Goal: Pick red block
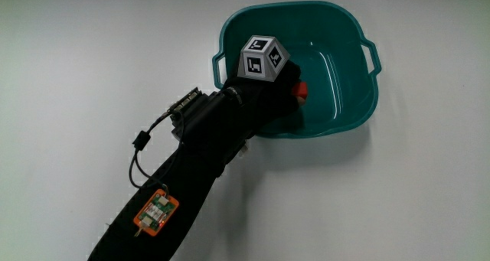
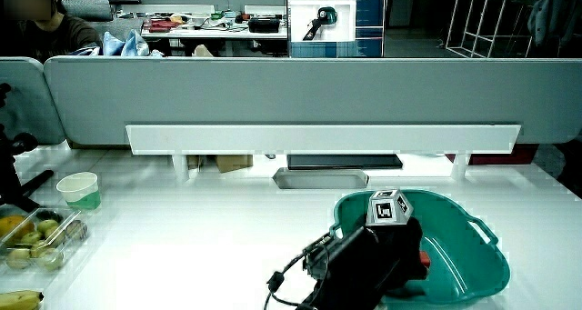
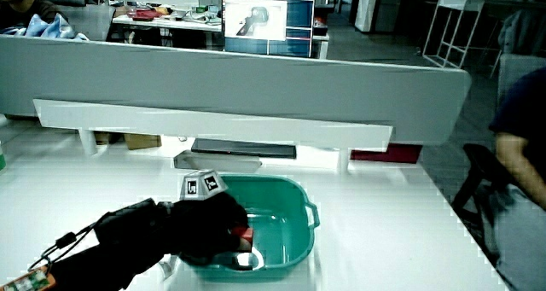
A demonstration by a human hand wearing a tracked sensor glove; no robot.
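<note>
White and bare around the basin, the table (image 1: 92,54) carried the scene. Only a small part of the red block (image 1: 302,91) showed, inside the teal basin (image 1: 348,70) near the wall closest to the person, and it touched the fingertips of the hand (image 1: 268,100); in a side view the block (image 3: 246,235) peeked out just under the curled fingers. The hand reached over the basin's near rim with its fingers bent down around the block, apparently grasping it, while the patterned cube (image 1: 264,59) sat on the back of the glove. The forearm (image 1: 191,161) ran from the basin toward the table's near edge, with a cable (image 1: 142,150) and a small orange board (image 1: 157,212) on the sleeve. In a side view a paper cup (image 2: 79,190) and a tray of fruit (image 2: 36,237) stood well apart from the basin.
</note>
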